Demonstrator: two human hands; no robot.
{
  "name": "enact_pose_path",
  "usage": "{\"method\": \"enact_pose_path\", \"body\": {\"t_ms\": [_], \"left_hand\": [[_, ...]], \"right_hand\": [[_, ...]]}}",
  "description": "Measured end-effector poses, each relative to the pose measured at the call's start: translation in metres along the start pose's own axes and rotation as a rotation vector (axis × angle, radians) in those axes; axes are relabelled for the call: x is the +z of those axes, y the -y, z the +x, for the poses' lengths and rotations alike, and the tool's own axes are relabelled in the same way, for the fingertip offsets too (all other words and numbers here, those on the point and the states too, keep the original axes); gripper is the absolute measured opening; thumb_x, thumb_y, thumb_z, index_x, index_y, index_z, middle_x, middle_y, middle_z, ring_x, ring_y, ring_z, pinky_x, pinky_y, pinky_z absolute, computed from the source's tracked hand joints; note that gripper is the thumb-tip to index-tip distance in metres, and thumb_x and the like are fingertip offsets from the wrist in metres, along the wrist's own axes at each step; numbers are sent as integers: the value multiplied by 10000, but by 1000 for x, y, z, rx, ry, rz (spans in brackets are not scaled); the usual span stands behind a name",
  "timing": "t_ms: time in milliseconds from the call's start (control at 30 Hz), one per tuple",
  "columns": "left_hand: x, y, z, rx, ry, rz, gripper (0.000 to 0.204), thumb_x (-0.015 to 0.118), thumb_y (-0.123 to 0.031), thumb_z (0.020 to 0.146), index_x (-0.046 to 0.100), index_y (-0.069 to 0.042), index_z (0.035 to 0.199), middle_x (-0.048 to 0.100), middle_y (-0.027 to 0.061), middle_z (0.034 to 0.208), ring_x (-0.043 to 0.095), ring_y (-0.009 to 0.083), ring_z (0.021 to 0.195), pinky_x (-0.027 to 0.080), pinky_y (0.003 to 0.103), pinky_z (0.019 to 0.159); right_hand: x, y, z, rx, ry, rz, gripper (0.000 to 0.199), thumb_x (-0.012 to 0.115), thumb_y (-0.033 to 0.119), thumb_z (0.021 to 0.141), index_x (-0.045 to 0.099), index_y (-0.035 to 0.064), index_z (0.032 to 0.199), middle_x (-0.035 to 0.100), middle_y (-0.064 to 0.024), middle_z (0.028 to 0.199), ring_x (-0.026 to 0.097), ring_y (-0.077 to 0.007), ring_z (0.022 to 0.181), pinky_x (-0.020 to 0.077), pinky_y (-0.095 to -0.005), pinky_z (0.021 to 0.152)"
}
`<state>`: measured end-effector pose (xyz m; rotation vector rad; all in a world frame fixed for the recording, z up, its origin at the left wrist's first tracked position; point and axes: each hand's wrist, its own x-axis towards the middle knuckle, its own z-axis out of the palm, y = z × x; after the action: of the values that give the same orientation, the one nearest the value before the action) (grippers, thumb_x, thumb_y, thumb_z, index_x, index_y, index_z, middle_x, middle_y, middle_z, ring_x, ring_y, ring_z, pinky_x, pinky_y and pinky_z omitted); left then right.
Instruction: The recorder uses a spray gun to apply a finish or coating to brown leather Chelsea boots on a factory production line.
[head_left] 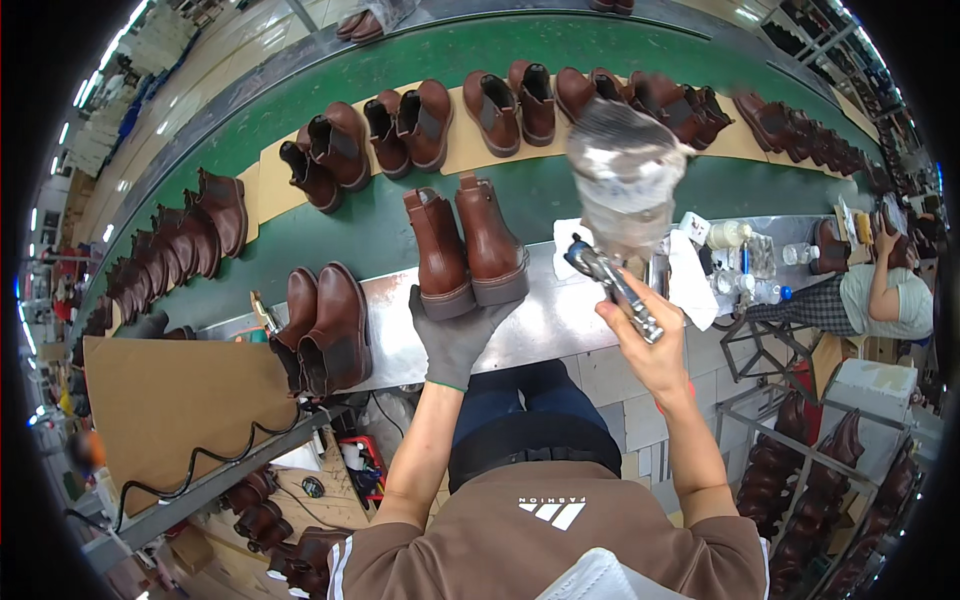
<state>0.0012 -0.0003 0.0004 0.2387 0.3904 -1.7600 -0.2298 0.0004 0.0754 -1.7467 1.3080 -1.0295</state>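
White mask [592, 582], boots [492, 240] in left hand [452, 345], spray gun [610, 282] in right hand [655, 350], boot row [425, 122] behind cup [628, 185]

The blurred cup [628, 185] of the spray gun [615, 283] hides part of the boot row [500, 112]; the held boots [465, 245] seem to cover most fingers of the left hand [455, 345].

Free bench [548, 318] beside held boots [492, 245]
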Motion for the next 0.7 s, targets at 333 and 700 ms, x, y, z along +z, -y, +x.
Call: {"method": "enact_pose_path", "body": {"t_ms": [333, 700], "left_hand": [[-8, -23, -19, 0, 23, -2, 652, 342, -477, 869, 310, -111, 1406, 298, 151, 1453, 278, 352, 1346, 238, 581, 1077], [-63, -92, -50, 233, -29, 2336, 531, 584, -380, 847, 460, -86, 1272, 513, 74, 1274, 489, 222, 1171, 389, 379, 987]], "right_hand": [[63, -201, -10, 409, -61, 155, 250, 741, 234, 801, 568, 82, 706, 446, 91, 632, 355, -28, 587, 270, -201, 517], [102, -38, 66, -667, 452, -215, 340, 603, 119, 715, 581, 74, 1051, 563, -85, 1107, 516, -252, 1048, 429, -403, 836]]}}
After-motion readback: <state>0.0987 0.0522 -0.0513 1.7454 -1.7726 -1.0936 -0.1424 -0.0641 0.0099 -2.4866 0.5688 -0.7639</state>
